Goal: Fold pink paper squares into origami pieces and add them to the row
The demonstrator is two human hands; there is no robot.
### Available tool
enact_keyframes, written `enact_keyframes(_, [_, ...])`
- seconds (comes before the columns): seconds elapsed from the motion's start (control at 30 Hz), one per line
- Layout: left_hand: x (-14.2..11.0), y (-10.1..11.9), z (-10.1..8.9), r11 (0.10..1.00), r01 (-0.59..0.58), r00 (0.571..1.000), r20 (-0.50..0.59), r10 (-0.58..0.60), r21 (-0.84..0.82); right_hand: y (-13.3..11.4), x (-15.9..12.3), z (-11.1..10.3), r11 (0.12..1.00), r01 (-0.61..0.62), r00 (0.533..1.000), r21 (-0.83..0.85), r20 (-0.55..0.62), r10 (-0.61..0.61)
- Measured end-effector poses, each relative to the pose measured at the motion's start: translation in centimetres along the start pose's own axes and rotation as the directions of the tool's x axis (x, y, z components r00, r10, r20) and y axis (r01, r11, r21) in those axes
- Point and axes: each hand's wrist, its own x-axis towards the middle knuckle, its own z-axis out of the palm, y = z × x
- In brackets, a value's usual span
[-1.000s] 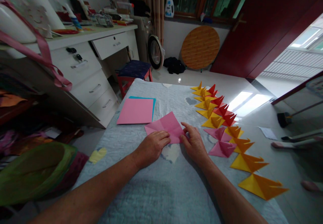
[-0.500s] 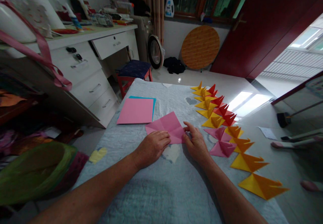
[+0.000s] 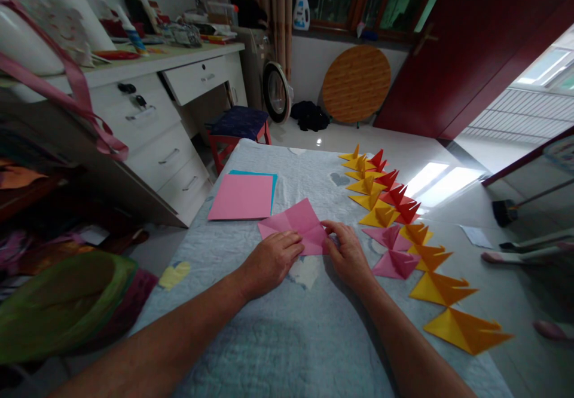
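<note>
A creased sheet of pink origami paper lies at an angle on the cloth in front of me. My left hand lies over its lower left edge, fingers close together, holding the paper against the cloth. At the right corner, the thumb and fingers of my right hand are closed on the sheet's edge. A stack of flat square pink paper, with a blue sheet showing behind it, sits to the upper left. Beside my right hand stand folded pink paper pieces.
Yellow folded pieces, red ones and orange ones line the right side of the cloth-covered table. Past the far left corner is a stool; a green bin stands at the left.
The fingers of my right hand have closed in on the right corner of the pink sheet. My left hand and the sheet have hardly moved.
</note>
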Motion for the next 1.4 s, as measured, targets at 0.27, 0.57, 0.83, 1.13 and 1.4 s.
enact_keyframes(0.27, [-0.11, -0.14, 0.12, 1.0, -0.001, 1.0, 0.014, 0.001, -0.014, 0.38, -0.08, 0.09, 0.996, -0.09, 0.996, 0.02, 0.004, 0.09])
enact_keyframes(0.57, [-0.37, -0.44, 0.47, 0.996, -0.034, 0.999, 0.038, 0.037, -0.077, 0.08, 0.17, 0.02, 0.989, -0.139, 0.99, -0.054, 0.029, 0.141])
enact_keyframes(0.83, [-0.37, -0.57, 0.65, 0.996, -0.039, 0.999, 0.016, 0.041, -0.083, 0.28, 0.2, 0.03, 0.997, -0.032, 0.999, -0.067, 0.031, 0.035])
enact_keyframes(1.13, [-0.33, -0.42, 0.43, 0.997, -0.04, 0.999, 0.01, 0.041, -0.072, 0.08, 0.29, -0.1, 0.997, -0.022, 1.0, -0.073, 0.017, 0.024])
enact_keyframes(1.4, [-0.33, -0.36, 0.27, 0.998, -0.026, 0.999, 0.044, 0.029, -0.065, 0.45, 0.15, 0.12, 0.995, -0.091, 0.996, -0.049, -0.024, 0.09])
